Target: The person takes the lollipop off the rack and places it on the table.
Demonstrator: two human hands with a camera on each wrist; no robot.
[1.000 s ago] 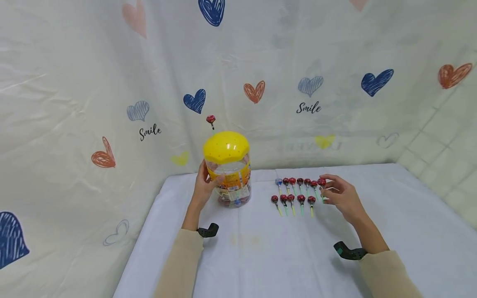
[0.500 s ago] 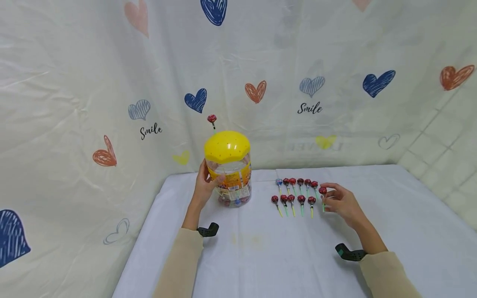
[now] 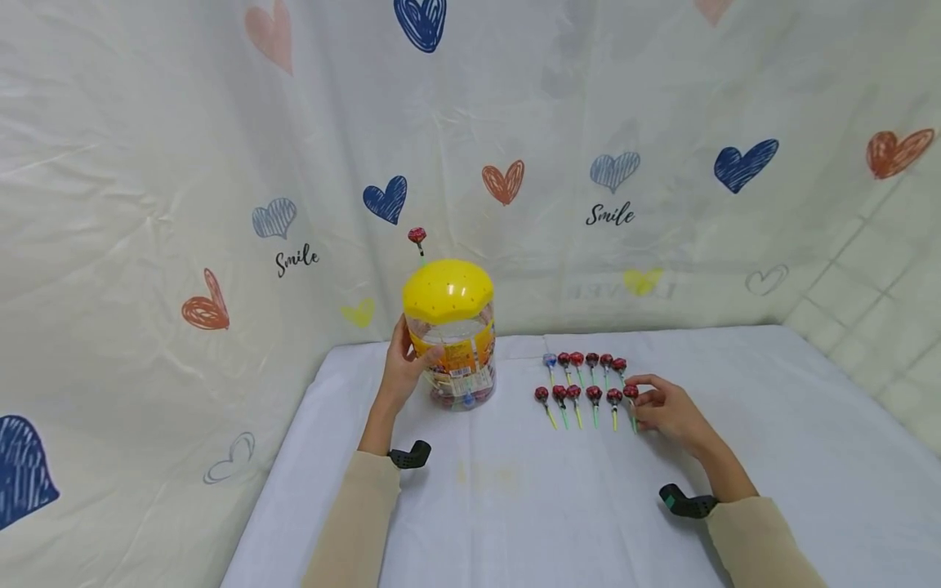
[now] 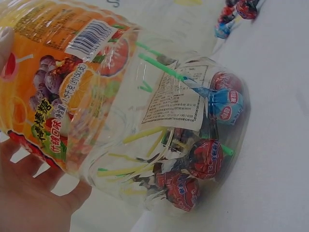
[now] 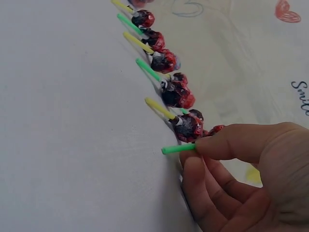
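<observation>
- The left hand (image 3: 403,367) wraps round the side of the jar (image 3: 450,335), which stands upright on the bench (image 3: 515,506).
- The jar has a yellow lid (image 3: 446,290); a few lollipops lie at its bottom.
- The right hand (image 3: 665,408) pinches a lollipop (image 5: 179,149) by its green stick, right of the jar, at the end of the nearer row of lollipops (image 3: 577,398).
- A second row (image 3: 584,362) lies just behind.

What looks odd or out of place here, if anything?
One lollipop stands upright, alone, on top of the jar's yellow lid, while the others lie in two neat rows on the white tablecloth. Nothing looks spilled or damaged.
</observation>
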